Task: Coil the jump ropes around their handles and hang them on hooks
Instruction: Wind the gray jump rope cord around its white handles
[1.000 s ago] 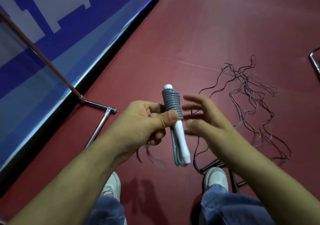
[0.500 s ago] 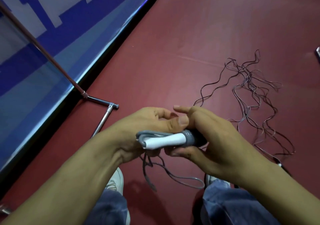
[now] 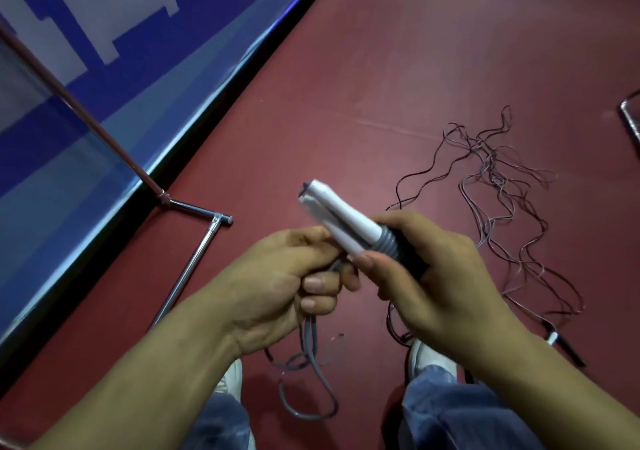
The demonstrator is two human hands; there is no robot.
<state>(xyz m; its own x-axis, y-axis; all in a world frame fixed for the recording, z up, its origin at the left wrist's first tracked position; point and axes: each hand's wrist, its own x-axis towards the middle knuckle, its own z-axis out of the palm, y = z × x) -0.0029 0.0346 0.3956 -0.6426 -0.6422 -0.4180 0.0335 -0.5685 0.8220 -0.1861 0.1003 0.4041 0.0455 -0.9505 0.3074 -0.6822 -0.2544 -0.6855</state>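
The right hand [image 3: 438,276] grips the white handles [image 3: 341,219] over their wrapped end (tight gray coils); beside it, the left hand [image 3: 277,276] pinches the slack gray rope [image 3: 311,342].

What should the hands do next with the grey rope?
Probably wind another turn: the right hand grips the handles, the left hand holds the rope, and a loose loop hangs below.

Red floor [image 3: 381,51] — blue banner [image 3: 104,16], white shoes [image 3: 427,357]
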